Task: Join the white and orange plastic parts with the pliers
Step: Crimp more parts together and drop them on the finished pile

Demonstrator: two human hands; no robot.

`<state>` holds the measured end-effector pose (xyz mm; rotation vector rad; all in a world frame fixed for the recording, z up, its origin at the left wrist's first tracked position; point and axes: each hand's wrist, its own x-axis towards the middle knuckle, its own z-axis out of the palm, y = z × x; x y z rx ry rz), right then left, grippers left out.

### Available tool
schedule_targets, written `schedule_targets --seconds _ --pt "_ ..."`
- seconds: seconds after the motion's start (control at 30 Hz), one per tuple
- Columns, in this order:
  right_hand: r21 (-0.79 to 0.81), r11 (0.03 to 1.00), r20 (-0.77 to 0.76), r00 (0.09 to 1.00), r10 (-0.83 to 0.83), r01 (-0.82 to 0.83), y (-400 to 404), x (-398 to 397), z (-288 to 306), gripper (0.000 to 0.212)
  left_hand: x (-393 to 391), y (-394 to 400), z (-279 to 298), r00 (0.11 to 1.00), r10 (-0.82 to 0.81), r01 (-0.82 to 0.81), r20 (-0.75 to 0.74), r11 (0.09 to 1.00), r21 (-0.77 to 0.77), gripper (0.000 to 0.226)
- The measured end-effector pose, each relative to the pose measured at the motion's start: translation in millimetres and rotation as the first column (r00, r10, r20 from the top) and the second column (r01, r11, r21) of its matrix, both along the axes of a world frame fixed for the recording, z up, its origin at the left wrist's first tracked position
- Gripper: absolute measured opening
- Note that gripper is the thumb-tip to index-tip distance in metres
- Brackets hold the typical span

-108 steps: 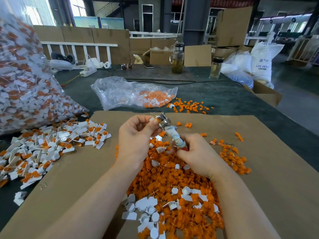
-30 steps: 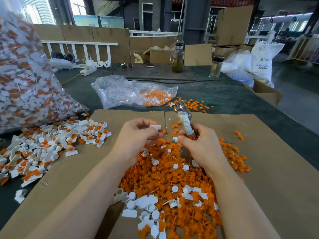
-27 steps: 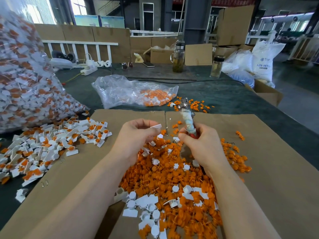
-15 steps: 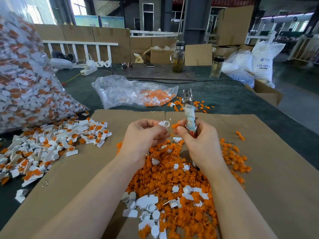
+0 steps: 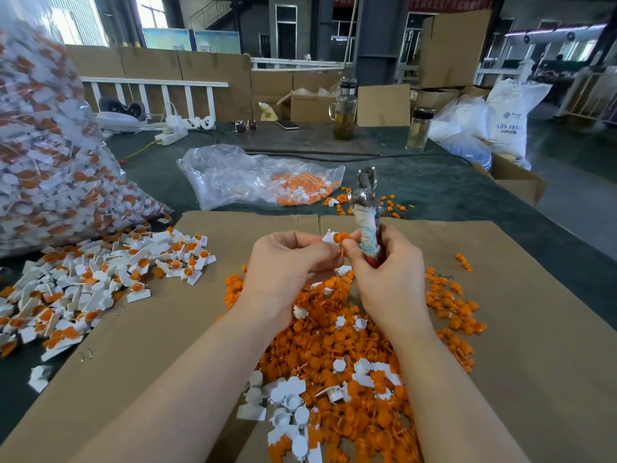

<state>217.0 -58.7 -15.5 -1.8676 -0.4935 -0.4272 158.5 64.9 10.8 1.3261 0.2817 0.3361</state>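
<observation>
Bare forearms, bare hands (image 5: pixel 290 262) (no sleeves visible); seemingly ringless.

Bare cardboard sheet (image 5: pixel 534 329) lies open right of the orange parts heap (image 5: pixel 334 345); joined-parts pile (image 5: pixel 100 279) crowds left.

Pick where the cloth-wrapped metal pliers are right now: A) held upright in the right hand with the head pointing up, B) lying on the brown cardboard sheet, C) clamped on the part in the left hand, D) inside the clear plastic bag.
A: the right hand grips the cloth-wrapped metal pliers by the handles, the metal head up and clear of the small white and orange plastic part that the left hand pinches beside it.
</observation>
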Motion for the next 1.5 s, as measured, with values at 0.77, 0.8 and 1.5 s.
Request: schedule_targets --seconds 0.77,0.8,1.5 --pt "-0.523 0.558 -0.015 0.648 -0.762 0.644 -69.0 39.8 -2.6 0.022 2.8 16.3 -4.7 0.983 0.177 -0.175 -0.047 0.983 0.045 0.012" --pt "-0.536 0.543 -0.025 0.63 -0.776 0.647 -70.7 41.4 -3.6 0.023 2.8 17.4 -5.1 0.983 0.18 -0.177 -0.048 0.983 0.049 0.012" --pt "-0.779 0.62 0.117 0.993 -0.002 0.093 -8.5 26.1 -22.0 0.029 5.2 22.8 -6.8 0.954 0.298 -0.298 -0.013 0.954 -0.001 0.005"
